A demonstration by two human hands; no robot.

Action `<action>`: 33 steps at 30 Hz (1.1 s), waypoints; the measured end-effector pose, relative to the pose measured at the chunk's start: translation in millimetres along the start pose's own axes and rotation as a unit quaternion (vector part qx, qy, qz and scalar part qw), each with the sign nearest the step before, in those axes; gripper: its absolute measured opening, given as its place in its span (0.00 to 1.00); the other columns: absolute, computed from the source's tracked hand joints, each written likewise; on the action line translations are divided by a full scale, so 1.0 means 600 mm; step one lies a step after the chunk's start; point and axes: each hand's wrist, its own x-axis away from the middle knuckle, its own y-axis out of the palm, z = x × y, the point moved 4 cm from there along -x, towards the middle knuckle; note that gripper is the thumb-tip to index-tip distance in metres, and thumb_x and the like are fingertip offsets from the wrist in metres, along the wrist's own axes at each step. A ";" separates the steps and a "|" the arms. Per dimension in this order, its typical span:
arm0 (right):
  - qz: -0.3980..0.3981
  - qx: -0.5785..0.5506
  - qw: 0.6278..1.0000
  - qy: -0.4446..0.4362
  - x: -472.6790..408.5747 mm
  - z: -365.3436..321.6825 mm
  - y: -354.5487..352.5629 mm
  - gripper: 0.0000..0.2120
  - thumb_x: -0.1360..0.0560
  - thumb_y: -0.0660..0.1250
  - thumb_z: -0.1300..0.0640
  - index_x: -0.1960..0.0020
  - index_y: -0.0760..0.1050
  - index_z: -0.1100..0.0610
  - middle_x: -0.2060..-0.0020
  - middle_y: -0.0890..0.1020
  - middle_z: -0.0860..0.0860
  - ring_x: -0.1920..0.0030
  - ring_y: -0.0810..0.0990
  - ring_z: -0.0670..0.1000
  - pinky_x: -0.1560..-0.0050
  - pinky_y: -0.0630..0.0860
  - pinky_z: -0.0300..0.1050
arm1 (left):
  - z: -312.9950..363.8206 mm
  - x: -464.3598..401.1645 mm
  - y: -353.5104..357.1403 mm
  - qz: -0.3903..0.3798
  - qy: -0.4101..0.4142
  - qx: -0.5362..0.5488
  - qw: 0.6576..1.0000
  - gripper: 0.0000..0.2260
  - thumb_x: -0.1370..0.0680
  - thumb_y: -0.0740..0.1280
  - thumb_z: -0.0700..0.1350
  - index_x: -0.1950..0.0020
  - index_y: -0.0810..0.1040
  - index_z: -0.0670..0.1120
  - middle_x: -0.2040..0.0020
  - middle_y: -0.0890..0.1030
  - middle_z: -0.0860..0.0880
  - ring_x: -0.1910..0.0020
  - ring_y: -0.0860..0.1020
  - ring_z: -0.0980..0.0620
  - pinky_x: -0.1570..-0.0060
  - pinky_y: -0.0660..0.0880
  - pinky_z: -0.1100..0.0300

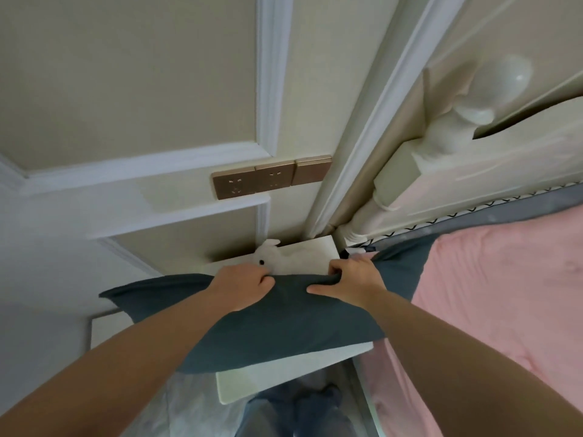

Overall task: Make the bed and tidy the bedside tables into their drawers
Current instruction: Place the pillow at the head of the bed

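A dark teal pillow (277, 323) lies across the white bedside table (284, 370), hanging over its left side. My left hand (243, 287) grips the pillow's far edge near the middle. My right hand (350, 279) grips the same edge a little to the right, fingers curled over the fabric and thumb on top. Behind the pillow, a white plush toy (276, 258) with a black eye lies on the back of the table top. The bed with a pink cover (498, 294) fills the right side.
The cream headboard post (448, 134) with a round knob stands at the upper right. Gold wall sockets (271, 179) sit on the panelled wall above the table. My legs in jeans (299, 411) show below the table's front edge.
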 end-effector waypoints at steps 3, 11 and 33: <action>-0.003 0.006 1.000 0.004 0.019 0.010 -0.041 0.32 0.44 0.61 0.19 0.64 0.71 0.48 0.67 0.77 0.46 0.57 0.75 0.49 0.56 0.73 0.46 | 0.036 -0.001 -0.031 -0.023 0.006 0.034 0.999 0.20 0.19 0.52 0.57 0.54 0.80 0.50 0.61 0.79 0.51 0.61 0.77 0.52 0.59 0.74 0.55; 0.048 0.046 0.997 0.027 0.074 0.053 -0.165 0.35 0.42 0.61 0.19 0.67 0.68 0.52 0.69 0.77 0.49 0.62 0.76 0.50 0.65 0.69 0.46 | 0.142 -0.013 -0.109 -0.005 0.062 -0.024 0.998 0.30 0.33 0.52 0.79 0.60 0.76 0.54 0.62 0.78 0.54 0.61 0.77 0.54 0.61 0.75 0.56; 0.171 0.125 0.953 0.217 0.267 0.314 -0.302 0.09 0.30 0.61 0.55 0.50 0.72 0.48 0.50 0.78 0.54 0.43 0.72 0.57 0.44 0.62 0.49 | 0.495 -0.055 -0.186 0.178 0.249 -0.003 0.952 0.15 0.23 0.62 0.61 0.62 0.75 0.52 0.67 0.76 0.55 0.64 0.74 0.55 0.67 0.70 0.60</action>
